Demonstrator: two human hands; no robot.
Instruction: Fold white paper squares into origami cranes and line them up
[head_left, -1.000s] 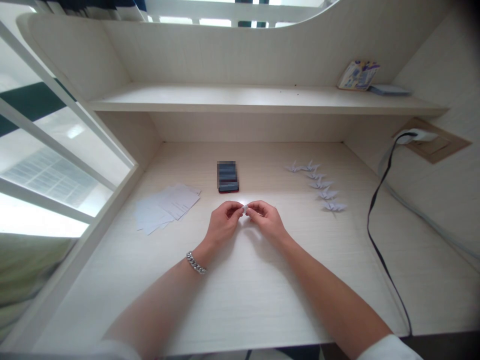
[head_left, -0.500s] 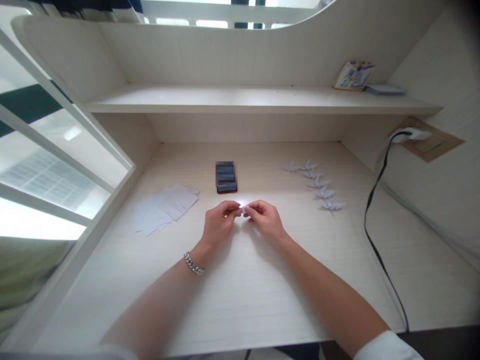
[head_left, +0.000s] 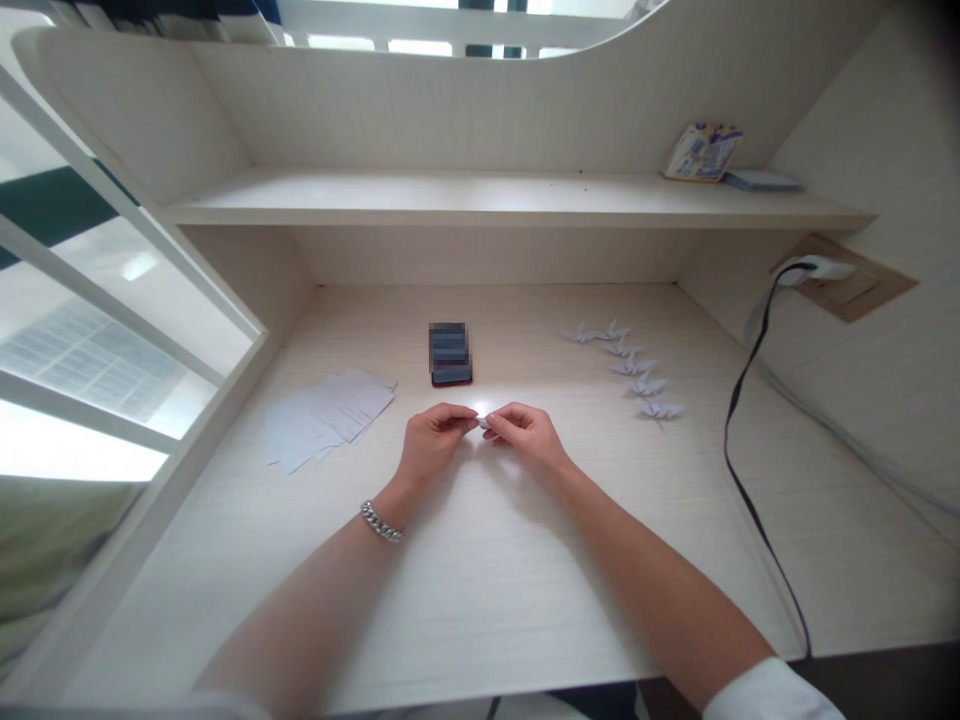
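Observation:
Between my fingertips is a small piece of folded white paper, mostly hidden by the fingers. My left hand pinches its left end, and a silver chain bracelet circles that wrist. At the right end, my right hand grips the paper between thumb and fingers. Several folded paper cranes stand in a slanting line to the right of my hands. To the left lie overlapping sheets of white paper, some with faint lines.
A phone with a blurred screen lies just beyond my hands. On the right a black cable runs from a wall socket down across the desk. The shelf above holds a small printed box and a flat blue item.
My hands have shifted slightly, with the fingers of the left hand straighter and the paper showing less. The whole view has moved a little. Cranes, sheets and phone lie as before.

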